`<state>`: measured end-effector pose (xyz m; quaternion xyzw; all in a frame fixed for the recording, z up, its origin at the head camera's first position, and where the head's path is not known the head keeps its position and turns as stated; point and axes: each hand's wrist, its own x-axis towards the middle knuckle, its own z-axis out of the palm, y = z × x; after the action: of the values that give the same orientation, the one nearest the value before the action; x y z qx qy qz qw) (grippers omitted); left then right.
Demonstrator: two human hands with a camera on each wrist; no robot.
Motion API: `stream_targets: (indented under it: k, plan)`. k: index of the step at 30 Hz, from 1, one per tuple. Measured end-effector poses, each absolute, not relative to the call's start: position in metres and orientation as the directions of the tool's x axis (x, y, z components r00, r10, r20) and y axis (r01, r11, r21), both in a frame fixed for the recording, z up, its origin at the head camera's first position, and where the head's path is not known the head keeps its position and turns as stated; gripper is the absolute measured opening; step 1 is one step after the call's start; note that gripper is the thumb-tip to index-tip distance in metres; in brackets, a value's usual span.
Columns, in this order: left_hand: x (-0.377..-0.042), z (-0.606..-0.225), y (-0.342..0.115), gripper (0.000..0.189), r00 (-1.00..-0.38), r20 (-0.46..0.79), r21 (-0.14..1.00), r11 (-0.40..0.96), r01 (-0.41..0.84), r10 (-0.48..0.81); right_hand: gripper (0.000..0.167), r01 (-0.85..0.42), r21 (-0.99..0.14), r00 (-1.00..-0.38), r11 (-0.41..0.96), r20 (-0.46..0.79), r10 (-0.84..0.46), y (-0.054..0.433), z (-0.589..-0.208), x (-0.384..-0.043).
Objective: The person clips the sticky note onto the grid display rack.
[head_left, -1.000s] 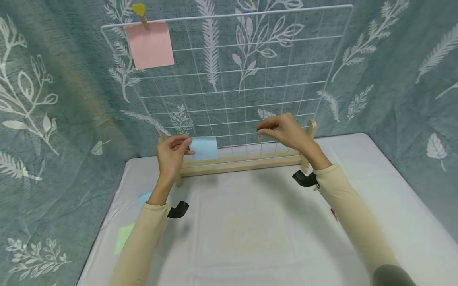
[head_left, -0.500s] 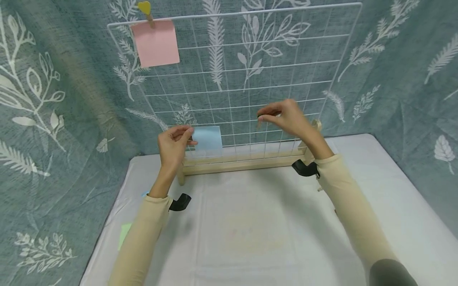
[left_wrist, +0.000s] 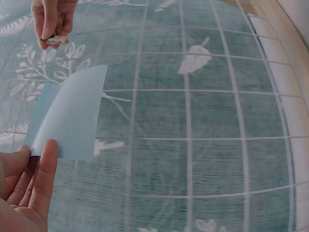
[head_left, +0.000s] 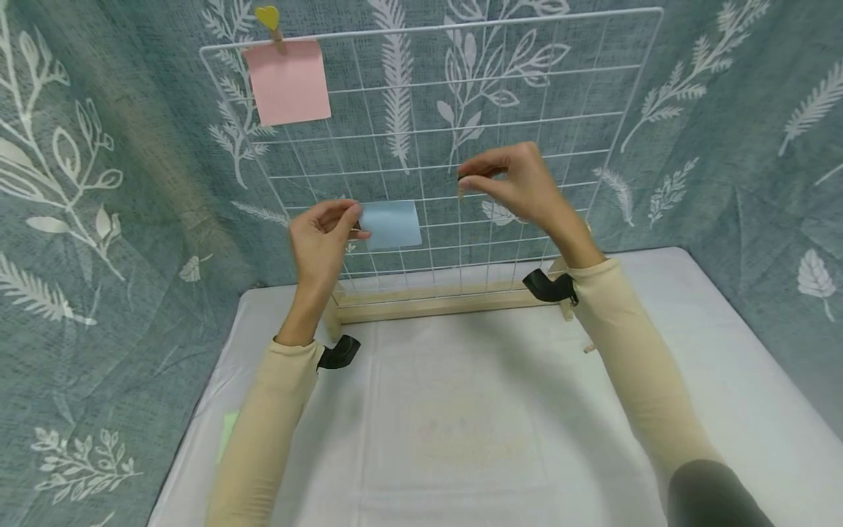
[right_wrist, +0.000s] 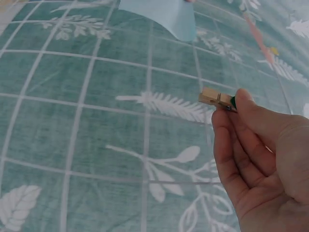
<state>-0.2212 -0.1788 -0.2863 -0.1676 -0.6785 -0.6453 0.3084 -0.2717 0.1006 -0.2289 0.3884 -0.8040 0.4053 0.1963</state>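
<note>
My left hand (head_left: 323,238) pinches a blue paper note (head_left: 392,224) by its left edge, in front of the white wire grid (head_left: 461,252). The left wrist view shows the note (left_wrist: 72,118) bowed, between thumb and fingers. To its right and a little higher, my right hand (head_left: 516,179) pinches a small wooden clothespin (right_wrist: 215,98) with a green part under the thumb. The clothespin's free wooden end points away from the hand. Note and clothespin are apart. A pink note (head_left: 288,82) hangs at the grid's top left under a clothespin with a yellow heart (head_left: 268,17).
A wooden base (head_left: 435,307) carries the grid on a white-covered table (head_left: 454,410). Part of a green note (head_left: 229,428) lies by my left sleeve. A small wooden piece (head_left: 589,348) lies beside my right sleeve. A patterned green curtain (head_left: 744,183) hangs behind.
Both hands have risen in front of the grid, the left carrying the blue note and the right the clothespin. The right hand has also shifted slightly left.
</note>
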Motion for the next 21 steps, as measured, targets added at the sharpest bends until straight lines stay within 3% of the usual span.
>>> stream_targets:
  k: [5,18,21]
  plan:
    - [-0.222,-0.271,-0.176,0.018,-0.715,0.679,0.734,0.121,0.669,-0.167,0.015,-0.774,-0.508,-0.633,0.377,0.622,-0.461,0.096,-0.214,-0.271]
    - [-0.22,-0.251,-0.17,0.017,-0.718,0.671,0.738,0.076,0.67,-0.187,0.018,-0.752,-0.509,-0.658,0.419,0.607,-0.445,0.093,-0.199,-0.269]
    - [-0.22,-0.247,-0.167,0.017,-0.692,0.694,0.715,0.075,0.695,-0.196,0.019,-0.764,-0.494,-0.644,0.415,0.625,-0.441,0.092,-0.196,-0.27]
